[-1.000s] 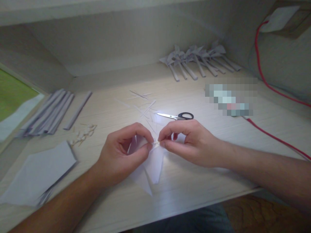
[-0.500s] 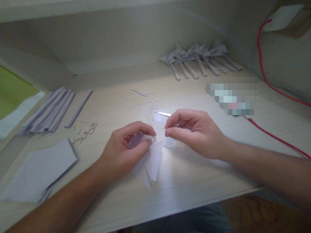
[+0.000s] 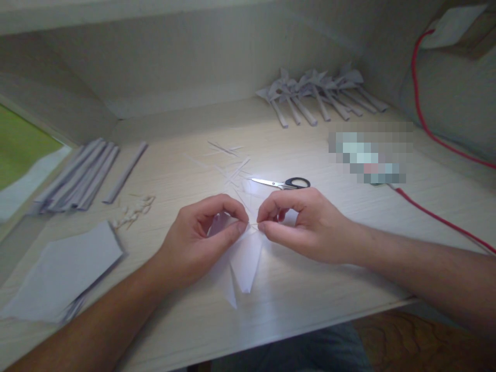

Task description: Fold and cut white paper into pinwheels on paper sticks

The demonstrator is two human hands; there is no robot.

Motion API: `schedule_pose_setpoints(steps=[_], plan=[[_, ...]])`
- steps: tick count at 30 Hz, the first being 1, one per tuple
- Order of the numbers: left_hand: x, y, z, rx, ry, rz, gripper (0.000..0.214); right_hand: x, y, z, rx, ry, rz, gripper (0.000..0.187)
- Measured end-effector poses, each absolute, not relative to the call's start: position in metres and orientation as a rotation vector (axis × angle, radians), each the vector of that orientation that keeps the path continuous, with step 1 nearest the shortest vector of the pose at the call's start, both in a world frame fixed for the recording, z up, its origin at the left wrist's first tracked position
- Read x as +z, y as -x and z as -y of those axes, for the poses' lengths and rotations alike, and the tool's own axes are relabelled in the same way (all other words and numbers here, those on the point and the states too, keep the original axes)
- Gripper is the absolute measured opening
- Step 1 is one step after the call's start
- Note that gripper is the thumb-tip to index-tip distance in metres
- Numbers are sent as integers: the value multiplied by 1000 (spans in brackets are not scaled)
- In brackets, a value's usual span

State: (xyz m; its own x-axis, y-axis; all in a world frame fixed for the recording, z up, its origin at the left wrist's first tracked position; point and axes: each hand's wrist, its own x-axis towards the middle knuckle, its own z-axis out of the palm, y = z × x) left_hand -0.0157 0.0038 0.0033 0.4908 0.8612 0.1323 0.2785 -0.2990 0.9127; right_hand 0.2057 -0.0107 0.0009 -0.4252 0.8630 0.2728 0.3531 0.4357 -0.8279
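Observation:
My left hand (image 3: pixel 209 235) is closed in a pinch on the middle of a white paper pinwheel (image 3: pixel 247 263), whose folded blades hang below and behind my fingers. Opposite it, my right hand (image 3: pixel 298 225) pinches a thin, pale toothpick-like stick (image 3: pixel 253 225). The stick spans the small gap between both sets of fingertips, at the pinwheel's centre. How far it goes into the paper is hidden by my fingers. Just beyond my right hand lies a pair of scissors (image 3: pixel 277 183) with black handles.
Thin paper strips (image 3: pixel 232 168) lie scattered beyond my hands. To the left are rolled paper tubes (image 3: pixel 79 175), a heap of small whitish-tipped sticks (image 3: pixel 135 211) and stacked paper sheets (image 3: pixel 70 274). Finished-looking pinwheels (image 3: pixel 313 95) line the back. A red cable (image 3: pixel 445 222) runs along the right.
My right hand has moved left and down, bringing the stick to the pinwheel's centre. The scissors' handles have come into view. The pinwheel's blades have shifted slightly.

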Motion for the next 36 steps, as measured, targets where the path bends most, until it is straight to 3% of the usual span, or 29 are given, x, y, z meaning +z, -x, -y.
schedule_pose_setpoints(steps=[17,36], plan=[[5,13,-4,765,-1766,-917,2,1,-206,10,836,964,2057,13],[4,16,-5,882,-1673,-908,7,0,-207,8,1205,967,1914,8]])
